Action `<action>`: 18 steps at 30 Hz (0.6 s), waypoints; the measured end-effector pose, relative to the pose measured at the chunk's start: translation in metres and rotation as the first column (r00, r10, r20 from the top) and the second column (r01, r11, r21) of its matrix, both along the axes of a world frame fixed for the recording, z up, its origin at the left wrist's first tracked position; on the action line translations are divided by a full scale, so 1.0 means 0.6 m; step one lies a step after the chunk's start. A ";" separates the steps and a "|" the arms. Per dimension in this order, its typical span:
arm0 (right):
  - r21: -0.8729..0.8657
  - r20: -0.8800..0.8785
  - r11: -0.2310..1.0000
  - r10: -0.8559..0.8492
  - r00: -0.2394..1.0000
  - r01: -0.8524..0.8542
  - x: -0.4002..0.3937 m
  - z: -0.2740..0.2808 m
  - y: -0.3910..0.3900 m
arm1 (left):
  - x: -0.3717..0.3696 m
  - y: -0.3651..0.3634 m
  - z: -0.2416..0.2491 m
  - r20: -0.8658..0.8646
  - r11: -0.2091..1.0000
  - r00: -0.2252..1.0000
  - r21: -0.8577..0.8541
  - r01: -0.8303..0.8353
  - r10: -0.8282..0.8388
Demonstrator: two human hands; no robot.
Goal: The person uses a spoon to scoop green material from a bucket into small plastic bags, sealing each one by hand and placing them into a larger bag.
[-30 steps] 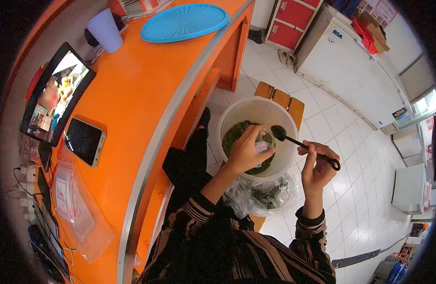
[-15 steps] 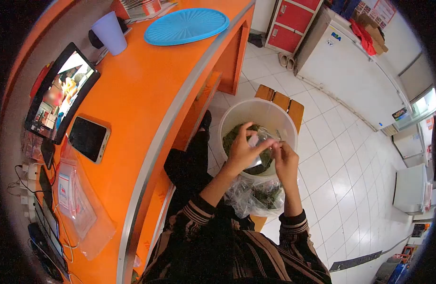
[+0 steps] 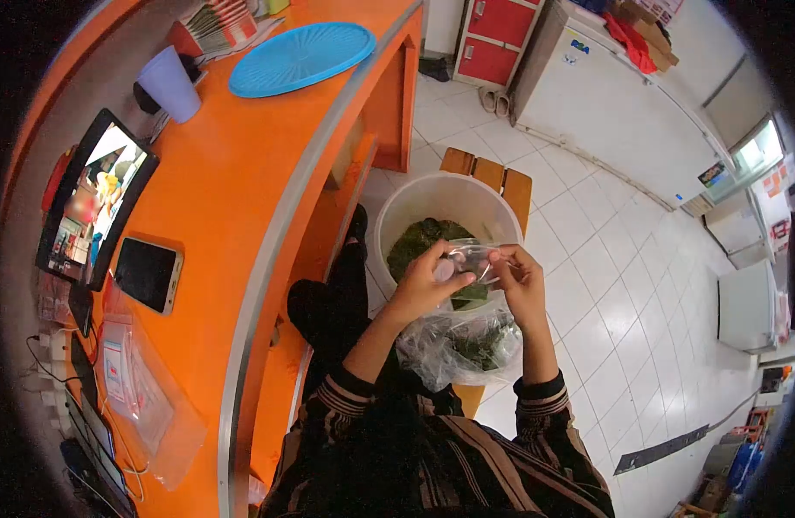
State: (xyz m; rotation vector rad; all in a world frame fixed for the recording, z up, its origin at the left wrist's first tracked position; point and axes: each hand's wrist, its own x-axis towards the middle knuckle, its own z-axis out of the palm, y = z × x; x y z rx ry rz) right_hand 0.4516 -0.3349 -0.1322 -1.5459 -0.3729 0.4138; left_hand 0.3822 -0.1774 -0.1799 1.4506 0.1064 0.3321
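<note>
Between my hands is a small clear plastic bag, its mouth spread apart. My left hand pinches the bag's left side with thumb and fingers. On the opposite edge, the thumb and fingertips of my right hand are closed. Below them stands a white round tub with dark green chopped leaves inside. A larger clear plastic bag, crumpled and with green leaves in it, lies at the tub's near side, close under my wrists.
The tub rests on a wooden slatted bench. At left, an orange counter bears a blue lid, a purple cup, a phone, a lit screen and plastic packets. A white chest freezer stands behind.
The small bag, bunched up before, is now spread wider between my hands. My right hand's fingers have spread along its edge. The whole view has shifted slightly.
</note>
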 end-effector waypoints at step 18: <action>-0.097 -0.214 0.995 0.010 0.977 -0.031 -0.004 0.007 -0.011 | -0.043 -0.018 0.051 -0.423 0.994 0.900 -0.075 0.083 -0.107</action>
